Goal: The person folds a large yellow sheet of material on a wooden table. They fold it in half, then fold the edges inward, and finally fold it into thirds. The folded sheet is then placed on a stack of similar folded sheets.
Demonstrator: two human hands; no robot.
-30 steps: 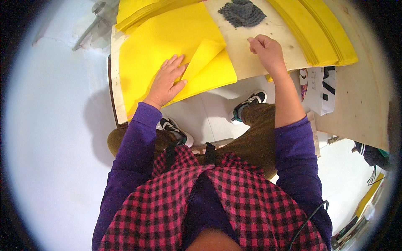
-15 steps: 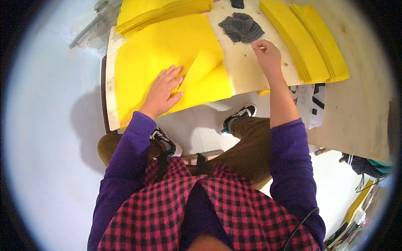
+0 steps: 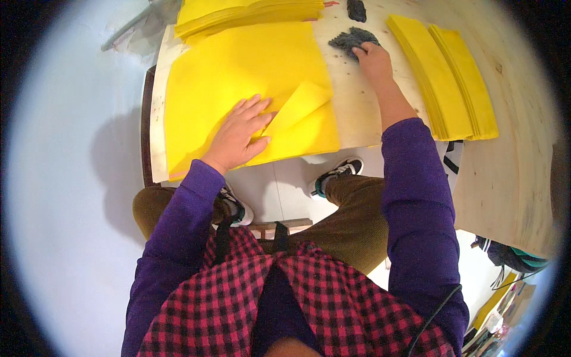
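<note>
My left hand [image 3: 241, 132] lies with its fingers stretched out on a yellow fabric sheet [image 3: 214, 83] at the near edge of the wooden table. Beside those fingertips, a folded-over flap [image 3: 300, 107] of the yellow fabric stands up at an angle. Over on the far side, my right hand [image 3: 373, 60] pinches the near right edge of a crumpled dark grey cloth [image 3: 351, 39], which rests on bare wood. The fingertips are partly hidden against the cloth.
Yellow fabric stacks lie on the table [image 3: 357, 113]: folded strips [image 3: 425, 77] and narrower strips [image 3: 467, 83] at the right, another pile [image 3: 238, 18] at the far left. A small dark object [image 3: 356, 10] sits beyond the cloth. A wall [image 3: 65, 178] stands left.
My right hand has reached forward and taken hold of the grey cloth, which is now more bunched up. My left hand stays flat on the yellow fabric. The view has shifted slightly.
</note>
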